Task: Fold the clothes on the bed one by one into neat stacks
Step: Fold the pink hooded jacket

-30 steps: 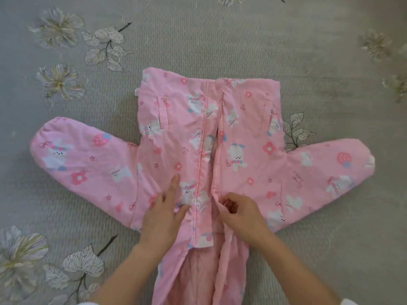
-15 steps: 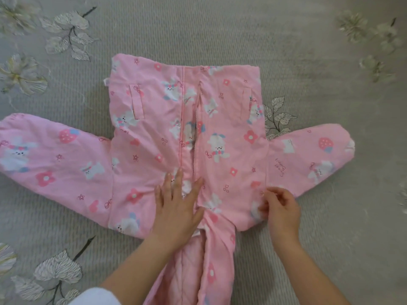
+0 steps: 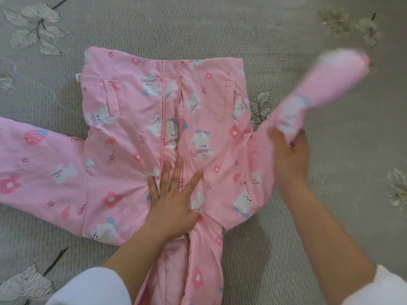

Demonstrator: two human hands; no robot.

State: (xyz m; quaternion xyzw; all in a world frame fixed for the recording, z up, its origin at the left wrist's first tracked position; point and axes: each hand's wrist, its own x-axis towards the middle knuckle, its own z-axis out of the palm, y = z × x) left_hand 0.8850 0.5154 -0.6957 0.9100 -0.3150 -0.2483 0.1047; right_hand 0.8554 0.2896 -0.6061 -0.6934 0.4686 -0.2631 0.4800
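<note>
Right hand point(image 3: 290, 157) now grips the sleeve point(image 3: 319, 84), raised and blurred, no longer flat on the bedspread point(image 3: 198, 25); left hand point(image 3: 171, 201) stays flat, fingers spread, on the jacket point(image 3: 132, 139).

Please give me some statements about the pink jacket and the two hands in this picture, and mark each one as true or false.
1. The left hand lies flat and open on the front of the pink jacket. True.
2. The right hand is empty. False: its fingers grip the jacket's right-side sleeve.
3. The sleeve in the right hand is raised off the bed and looks blurred. True.
4. The other sleeve is already folded over the jacket's front. False: it lies spread out flat on the bedcover.
5. The jacket has a plain pink fabric with no print. False: it shows bunnies, flowers and strawberries.
</note>
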